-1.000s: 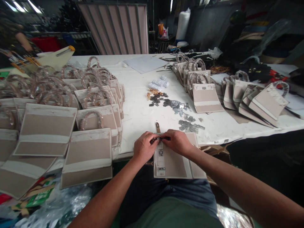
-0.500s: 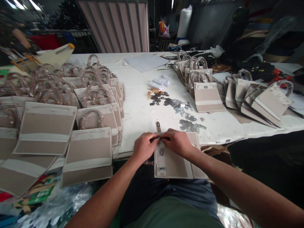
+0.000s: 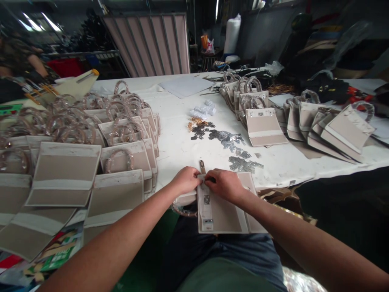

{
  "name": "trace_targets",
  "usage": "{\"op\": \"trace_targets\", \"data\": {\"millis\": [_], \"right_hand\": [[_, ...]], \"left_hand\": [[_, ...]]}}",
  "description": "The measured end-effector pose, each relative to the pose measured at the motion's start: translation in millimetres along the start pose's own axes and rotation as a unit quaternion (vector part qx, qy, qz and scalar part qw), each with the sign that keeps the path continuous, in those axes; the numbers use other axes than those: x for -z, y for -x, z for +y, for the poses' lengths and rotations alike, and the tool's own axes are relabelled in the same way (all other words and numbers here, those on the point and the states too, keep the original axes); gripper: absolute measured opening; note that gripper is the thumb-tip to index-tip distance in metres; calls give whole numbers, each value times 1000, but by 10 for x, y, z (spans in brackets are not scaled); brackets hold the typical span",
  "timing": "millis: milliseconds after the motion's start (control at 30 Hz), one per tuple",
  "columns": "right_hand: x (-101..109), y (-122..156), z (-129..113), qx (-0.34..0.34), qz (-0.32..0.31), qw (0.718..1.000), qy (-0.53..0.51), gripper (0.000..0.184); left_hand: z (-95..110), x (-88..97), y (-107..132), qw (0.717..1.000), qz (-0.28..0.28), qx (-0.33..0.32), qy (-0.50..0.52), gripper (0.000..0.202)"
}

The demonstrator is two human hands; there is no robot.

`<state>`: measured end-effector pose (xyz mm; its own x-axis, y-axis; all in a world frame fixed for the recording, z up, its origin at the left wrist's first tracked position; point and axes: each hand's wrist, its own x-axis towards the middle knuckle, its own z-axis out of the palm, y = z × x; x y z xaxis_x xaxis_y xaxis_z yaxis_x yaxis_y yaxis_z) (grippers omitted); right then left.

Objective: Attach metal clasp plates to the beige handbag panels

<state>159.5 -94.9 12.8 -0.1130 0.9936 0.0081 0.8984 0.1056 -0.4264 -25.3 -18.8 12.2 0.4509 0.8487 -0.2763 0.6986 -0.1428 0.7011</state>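
A beige handbag [image 3: 225, 209] with its flap folded out rests on my lap against the table edge, inner side up. Its plastic-wrapped handle [image 3: 184, 210] hangs out on the left. A small metal plate [image 3: 207, 199] and a second metal fitting [image 3: 208, 222] sit along its pale left strip. My left hand [image 3: 188, 179] is closed at the bag's upper left corner. Close by, my right hand [image 3: 224, 183] is pinched over the strip's upper end; what its fingers hold is hidden. A narrow strap with a metal fitting [image 3: 202, 165] sticks out beyond the bag's far edge.
Piles of similar bags [image 3: 65, 170] cover the left of the table [image 3: 173, 150]; more bags [image 3: 263, 126] stand at right. Flat metal plates [image 3: 244, 164], gold-coloured pieces [image 3: 197, 123] and white packets [image 3: 204, 109] lie mid-table. Another person's arm [image 3: 37, 65] shows far left.
My left hand has shifted slightly left, away from my right hand, to the bag's corner. More of the bag's handle shows beneath it. The view has tilted a little.
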Motion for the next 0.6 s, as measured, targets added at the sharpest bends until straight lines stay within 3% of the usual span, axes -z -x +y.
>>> {"op": "trace_targets", "data": {"millis": [167,267,333,433,500,600], "right_hand": [[71,-55,35,-14,-16,998,-56,13],[270,-34,9,-1,0,984,-179,12],[426,12,-33,22,72,951,-298,21],[525,78,-77,22,183,880,-437,32],[450,100,-57,-4,205,849,-487,35],[232,99,32,-44,204,825,-525,39]], "left_hand": [[93,11,9,999,-1,35,12,9],[121,-5,-14,995,-15,80,49,8],[133,-5,-55,989,-33,117,84,8],[143,17,-122,978,-56,157,127,15],[145,34,-146,973,-59,170,141,16],[137,45,-139,971,-53,175,152,14]]}}
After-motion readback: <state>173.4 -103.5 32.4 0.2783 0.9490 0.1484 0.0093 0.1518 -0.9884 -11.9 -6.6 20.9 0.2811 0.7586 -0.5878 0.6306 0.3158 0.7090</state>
